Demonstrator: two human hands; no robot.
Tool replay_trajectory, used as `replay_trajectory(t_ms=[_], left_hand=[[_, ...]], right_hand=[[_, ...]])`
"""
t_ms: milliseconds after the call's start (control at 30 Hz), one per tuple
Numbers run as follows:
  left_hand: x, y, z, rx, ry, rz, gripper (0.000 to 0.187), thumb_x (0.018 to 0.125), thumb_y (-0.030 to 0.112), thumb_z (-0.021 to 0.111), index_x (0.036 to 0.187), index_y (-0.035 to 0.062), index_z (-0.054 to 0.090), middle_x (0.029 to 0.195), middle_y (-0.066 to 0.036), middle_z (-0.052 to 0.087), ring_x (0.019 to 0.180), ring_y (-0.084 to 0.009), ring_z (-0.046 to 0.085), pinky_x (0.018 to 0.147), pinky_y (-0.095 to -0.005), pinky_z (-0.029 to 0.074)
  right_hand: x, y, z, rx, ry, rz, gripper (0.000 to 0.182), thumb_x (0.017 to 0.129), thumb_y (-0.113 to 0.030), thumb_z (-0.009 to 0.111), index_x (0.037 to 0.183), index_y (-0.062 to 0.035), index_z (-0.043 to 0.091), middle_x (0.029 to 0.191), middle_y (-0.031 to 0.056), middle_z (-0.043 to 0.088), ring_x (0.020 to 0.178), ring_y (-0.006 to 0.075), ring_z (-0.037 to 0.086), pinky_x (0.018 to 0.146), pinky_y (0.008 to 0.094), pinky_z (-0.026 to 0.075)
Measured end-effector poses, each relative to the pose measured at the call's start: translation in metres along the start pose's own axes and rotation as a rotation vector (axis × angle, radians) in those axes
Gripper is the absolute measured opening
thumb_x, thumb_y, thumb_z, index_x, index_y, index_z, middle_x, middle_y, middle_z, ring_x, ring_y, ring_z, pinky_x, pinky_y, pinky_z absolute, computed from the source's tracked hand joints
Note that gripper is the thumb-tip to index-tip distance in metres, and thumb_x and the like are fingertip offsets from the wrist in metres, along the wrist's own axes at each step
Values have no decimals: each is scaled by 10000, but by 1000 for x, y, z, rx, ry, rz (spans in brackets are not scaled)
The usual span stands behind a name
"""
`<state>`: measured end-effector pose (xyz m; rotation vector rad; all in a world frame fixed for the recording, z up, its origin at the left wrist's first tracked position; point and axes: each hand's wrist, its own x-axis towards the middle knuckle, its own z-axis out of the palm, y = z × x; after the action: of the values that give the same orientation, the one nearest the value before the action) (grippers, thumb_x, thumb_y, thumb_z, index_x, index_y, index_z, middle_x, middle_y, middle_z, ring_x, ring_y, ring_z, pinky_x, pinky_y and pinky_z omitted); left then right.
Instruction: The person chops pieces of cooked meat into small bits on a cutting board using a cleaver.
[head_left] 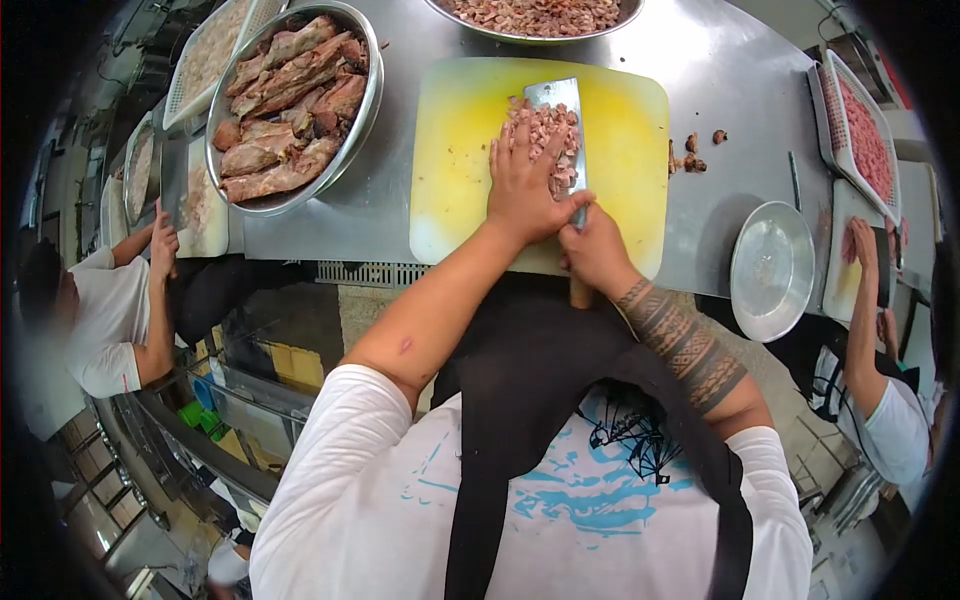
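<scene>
The step in hand seems to be the chopping of cooked meat into small cubes on the steel table [700, 70]. The yellow board [460, 150] lies in the middle of it, near the front edge. On the board rests the pile of diced meat [545, 135], and the cleaver [560, 100] lies with its wide blade partly under and beside this pile. The right hand [598, 250] is closed around the cleaver handle at the near edge of the board. The left hand [525, 185] lies with spread, flat fingers on top of the pile and touches the blade side. I judge that the next move calls for lifting the blade while the left fingers stay away from its edge, since they are very close.

The big steel bowl [355, 120] at the left holds long uncut pieces of meat. The bowl at the top [470, 25] holds already diced meat. The white tray [850, 90] at the right holds pink chopped meat. The small round pan [770, 270] looks empty. A few scraps [692, 160] lie just beside the board. Other people work at both ends.
</scene>
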<state>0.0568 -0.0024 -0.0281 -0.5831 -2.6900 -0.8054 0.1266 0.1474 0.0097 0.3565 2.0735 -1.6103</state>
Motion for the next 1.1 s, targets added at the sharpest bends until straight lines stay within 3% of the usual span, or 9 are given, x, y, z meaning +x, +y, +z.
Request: replay_trajectory(t_ms=[200,400,467,600,667,733,800,900,1100], left_hand=[[6,-1,1,-85,91,-31,705,874,474,768,1471,148,579,1570,-295,366,1408,-511,385,1168,-592,321],[28,16,-23,-145,233,84,672,850,376,805,1444,123,614,1547,-298,408,1388,-502,423,1162,-560,340],[70,23,-45,-168,306,128,667,851,360,805,1444,123,616,1540,-298,418,1380,-498,439,1157,-552,350],[186,11,-55,-167,545,158,579,904,352,726,1427,127,621,1502,-300,456,1394,-485,425,1169,-583,329],[235,0,-63,-111,451,108,594,944,363,692,1470,109,585,1576,-267,411,1443,-480,402,1186,-536,344],[273,-24,-47,-63,343,52,609,984,373,659,1513,92,548,1650,-234,365,1492,-475,379,1202,-490,358],[288,-66,-1,-72,354,205,487,938,291,686,1389,116,633,1469,-253,511,1367,-454,465,1150,-564,348],[254,-66,-23,-20,473,243,445,952,254,666,1371,109,623,1441,-218,547,1350,-439,488,1151,-538,350],[127,-134,-15,38,146,-263,564,989,368,626,1436,33,551,1483,-245,523,1408,-435,450,1205,-538,295]], right_hand=[[-1,6,16,166,-15,-38,224,995,-82,571,1204,-17,525,795,29,585,576,133,603,550,308,559],[-14,-15,5,194,27,-155,238,995,-83,592,1219,-14,550,821,36,611,579,134,610,545,308,552],[-15,-54,-11,124,73,-225,266,973,-107,607,1196,29,559,813,101,673,591,186,668,579,349,568],[16,-143,-67,-115,134,-309,265,972,-127,606,1175,39,571,773,98,660,565,188,654,567,343,562],[16,-164,-99,-165,12,-272,276,967,-144,621,1169,41,585,777,86,661,546,167,638,541,324,549],[4,-127,-122,-77,-41,-190,298,964,-160,653,1179,39,596,779,71,657,536,138,623,512,308,532],[-27,-82,-131,-46,-2,-129,267,957,-145,656,1135,47,606,746,36,626,527,107,597,492,285,500],[-75,-9,-125,20,97,36,303,978,-167,666,1193,32,587,757,36,621,520,119,603,500,304,517],[-97,59,-108,166,248,53,254,988,-130,640,1166,40,579,768,48,627,528,129,604,505,314,516]])
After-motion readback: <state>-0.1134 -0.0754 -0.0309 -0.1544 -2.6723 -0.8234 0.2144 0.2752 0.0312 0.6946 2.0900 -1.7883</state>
